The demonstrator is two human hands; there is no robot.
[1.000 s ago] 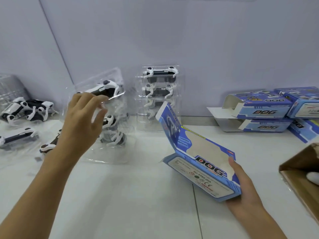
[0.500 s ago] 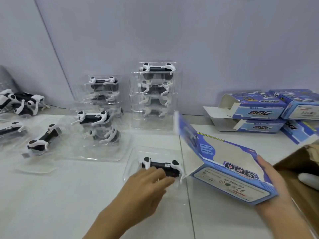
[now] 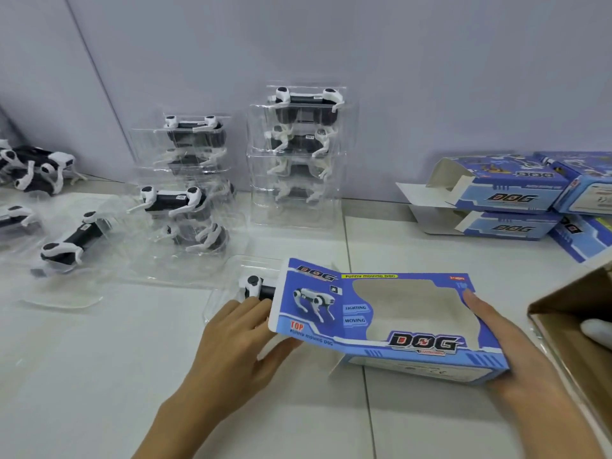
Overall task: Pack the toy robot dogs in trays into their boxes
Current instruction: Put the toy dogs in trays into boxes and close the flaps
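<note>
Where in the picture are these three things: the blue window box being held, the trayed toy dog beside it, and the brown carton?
Blue window box (image 3: 414,342), head view: on the printed DOG logo.
Trayed toy dog (image 3: 253,283), head view: on its white end.
Brown carton (image 3: 569,293), head view: on its raised flap.

Glossy cardboard box (image 3: 390,326) (clear plastic tray (image 3: 231,283))

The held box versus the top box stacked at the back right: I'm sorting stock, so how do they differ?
The held box sits tilted in the right hand, window side up; the stacked box rests flat on another. The held box is at the front, the stacked one by the wall. Both are blue, printed DOG, with an end flap open.
</note>
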